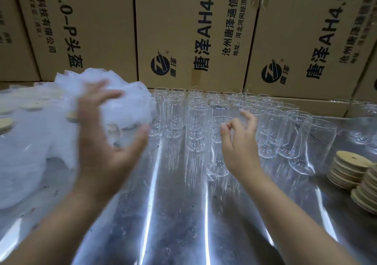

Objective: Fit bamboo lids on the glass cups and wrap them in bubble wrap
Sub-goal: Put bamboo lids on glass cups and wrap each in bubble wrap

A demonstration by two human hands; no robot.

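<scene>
My left hand (104, 140) grips a glass cup bundled in white bubble wrap (120, 109), held above the left part of the metal table (175, 213); the image is blurred there. My right hand (240, 142) hovers over the nearest bare glass cup (219, 154) with loosely curled fingers, thumb and forefinger close together, holding nothing. Several empty glass cups (195, 125) stand in rows at the middle and back of the table. Stacks of round bamboo lids (350, 170) sit at the right edge.
A pile of wrapped, lidded cups (26, 125) fills the left side. Tall cardboard boxes (193, 31) with printed text form a wall right behind the cups. A second table with more glasses (361, 130) adjoins at the right.
</scene>
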